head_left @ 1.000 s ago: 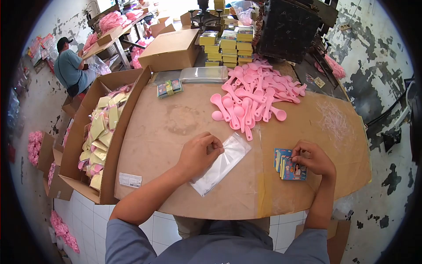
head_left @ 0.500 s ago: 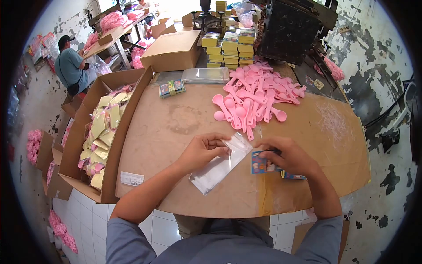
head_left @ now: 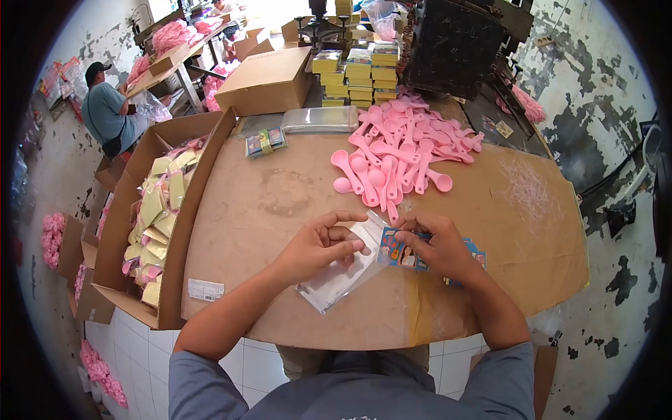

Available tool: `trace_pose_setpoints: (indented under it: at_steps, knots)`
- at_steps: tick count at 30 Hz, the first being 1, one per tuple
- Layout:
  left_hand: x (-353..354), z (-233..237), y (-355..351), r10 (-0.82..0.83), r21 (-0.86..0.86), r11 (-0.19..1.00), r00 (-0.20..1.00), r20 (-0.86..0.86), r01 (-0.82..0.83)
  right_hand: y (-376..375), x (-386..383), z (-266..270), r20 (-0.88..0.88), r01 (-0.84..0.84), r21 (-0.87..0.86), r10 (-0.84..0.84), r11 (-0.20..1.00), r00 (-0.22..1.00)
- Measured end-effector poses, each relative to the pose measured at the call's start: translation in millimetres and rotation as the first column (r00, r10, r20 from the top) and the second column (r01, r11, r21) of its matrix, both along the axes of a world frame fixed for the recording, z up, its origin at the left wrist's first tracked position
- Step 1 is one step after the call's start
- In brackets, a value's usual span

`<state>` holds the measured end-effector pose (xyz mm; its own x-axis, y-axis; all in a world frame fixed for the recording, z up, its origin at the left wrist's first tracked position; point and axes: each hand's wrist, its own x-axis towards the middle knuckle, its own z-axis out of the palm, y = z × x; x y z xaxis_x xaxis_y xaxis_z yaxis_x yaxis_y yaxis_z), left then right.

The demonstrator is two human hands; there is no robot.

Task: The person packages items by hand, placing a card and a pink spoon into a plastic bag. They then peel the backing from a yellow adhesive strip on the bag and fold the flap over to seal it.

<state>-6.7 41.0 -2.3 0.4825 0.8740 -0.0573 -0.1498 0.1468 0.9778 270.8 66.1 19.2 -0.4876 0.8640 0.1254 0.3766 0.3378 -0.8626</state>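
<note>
Looking down from the head view, the left hand point(head_left: 318, 248) pinches the open end of a clear bag point(head_left: 334, 281) that lies flat on the tabletop point(head_left: 280, 189), thumb and fingers closed on its top layer. The right hand point(head_left: 442, 248) grips a printed card point(head_left: 394, 250), whose leading edge touches the bag's mouth. By my reading the card is at the opening and not yet inside, and the bag looks empty. A few more cards point(head_left: 477, 256) lie just beside the right hand. A loose pile of pink spoons point(head_left: 402, 150) sits further back, untouched. On the left, an open cardboard box point(head_left: 203, 185) holds many filled packets point(head_left: 157, 210), so plenty seems packed already, with much loose stock left.
</note>
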Motion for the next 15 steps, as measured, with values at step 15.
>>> trace_pose_setpoints:
  at_steps: [15]
  knots:
    - [11,-1,-9,0.047,0.035,0.998,0.998,-0.043,-0.046,-7,-5,-6,-0.277,0.120,0.057,-0.100,0.991,0.956]
